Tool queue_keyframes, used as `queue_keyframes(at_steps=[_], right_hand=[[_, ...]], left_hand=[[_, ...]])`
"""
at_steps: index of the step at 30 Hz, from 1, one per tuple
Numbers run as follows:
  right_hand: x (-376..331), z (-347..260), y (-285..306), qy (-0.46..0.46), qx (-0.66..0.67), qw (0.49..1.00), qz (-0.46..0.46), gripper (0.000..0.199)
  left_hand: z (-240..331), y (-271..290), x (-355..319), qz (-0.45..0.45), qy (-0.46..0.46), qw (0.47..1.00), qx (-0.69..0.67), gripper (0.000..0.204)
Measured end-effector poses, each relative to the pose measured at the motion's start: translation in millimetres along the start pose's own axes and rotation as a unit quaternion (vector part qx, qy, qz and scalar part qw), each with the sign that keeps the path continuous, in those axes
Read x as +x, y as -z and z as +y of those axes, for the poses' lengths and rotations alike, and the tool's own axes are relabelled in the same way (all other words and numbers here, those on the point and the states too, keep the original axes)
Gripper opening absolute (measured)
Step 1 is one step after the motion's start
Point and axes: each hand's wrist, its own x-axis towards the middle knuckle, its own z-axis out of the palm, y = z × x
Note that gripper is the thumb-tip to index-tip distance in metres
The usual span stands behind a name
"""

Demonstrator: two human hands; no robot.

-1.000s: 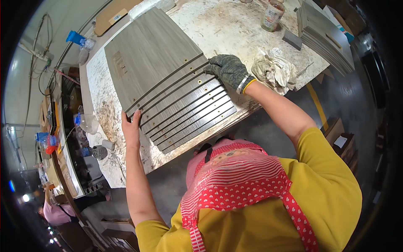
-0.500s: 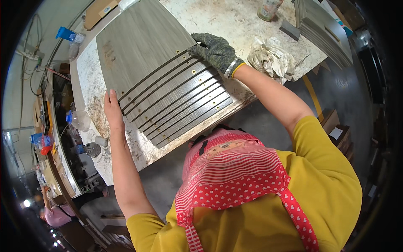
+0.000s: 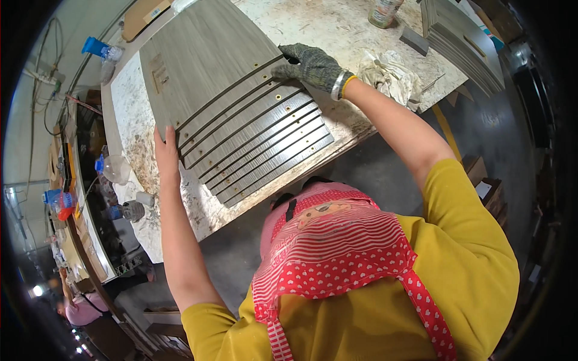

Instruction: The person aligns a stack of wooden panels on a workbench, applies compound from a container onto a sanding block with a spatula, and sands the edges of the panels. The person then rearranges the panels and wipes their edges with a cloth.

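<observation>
We see a stack of grey wood-grain panels [image 3: 241, 120] lying fanned out on the stained desk [image 3: 337, 30], their long edges stepped toward the near edge. Our bare left hand [image 3: 165, 153] lies flat and open against the left ends of the panels, fingers straight. Our right hand [image 3: 310, 63], in a dark knitted glove, curls over the right ends of the upper panels, gripping them. A crumpled rag [image 3: 391, 72] sits just beside that wrist, and a further stack of panels [image 3: 463, 36] lies at the far right.
</observation>
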Motion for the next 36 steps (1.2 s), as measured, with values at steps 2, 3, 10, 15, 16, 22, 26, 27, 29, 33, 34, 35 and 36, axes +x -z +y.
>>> queue_keyframes(at_steps=[2,3,10,15,16,22,26,27,29,33,34,35,36], right_hand=[[0.8,19.1,1.9,0.027,0.054,0.998,-0.021,0.067],[0.0,17.4,2.2,0.023,0.054,0.998,-0.022,0.067],[-7.1,-0.3,-1.8,0.007,-0.036,0.999,0.007,0.062],[-57.4,31.6,7.2,-0.033,0.057,0.995,-0.073,0.067],[-73.2,25.3,6.0,-0.021,0.059,0.994,-0.09,0.067],[-94.9,32.9,-22.7,-0.051,0.035,0.998,-0.01,0.058],[-92.8,34.6,-28.7,-0.048,0.012,0.999,0.019,0.051],[-92.5,29.1,-29.5,-0.04,0.016,0.999,0.015,0.051],[-91.8,15.4,-27.6,-0.037,0.045,0.998,0.012,0.048],[-98.6,29.4,-41.3,0.0,0.018,0.997,0.079,0.044],[-101.9,36.8,-47.1,0.022,-0.024,0.995,0.095,0.045],[-103.3,41.4,-50.6,0.03,-0.022,0.995,0.095,0.045],[-104.8,40.6,-52.7,0.023,-0.006,0.994,0.104,0.045]], left_hand=[[-2.6,0.6,-12.7,-0.113,-0.006,0.978,-0.177,0.062],[-3.6,1.4,-15.0,-0.117,-0.004,0.977,-0.178,0.062],[8.3,7.9,-21.2,-0.1,0.004,0.99,-0.104,0.059],[-16.4,-2.4,-78.9,-0.119,0.097,0.967,-0.203,0.065],[-10.7,-7.5,-94.3,-0.115,0.118,0.961,-0.224,0.066],[-3.0,-18.8,-117.8,-0.068,0.089,0.972,-0.207,0.057],[-2.9,-19.2,-114.3,-0.068,0.087,0.964,-0.242,0.056],[-8.7,-20.2,-114.8,-0.059,0.086,0.965,-0.239,0.056],[-18.0,-22.8,-117.4,-0.015,0.08,0.979,-0.189,0.059],[-24.1,-36.7,-121.3,0.013,0.056,0.992,-0.108,0.073],[-17.5,-37.9,-122.1,0.004,0.044,0.993,-0.114,0.074],[-11.4,-38.8,-124.4,0.011,0.031,0.991,-0.127,0.072],[-12.2,-40.3,-127.6,0.017,0.029,0.992,-0.118,0.071]])
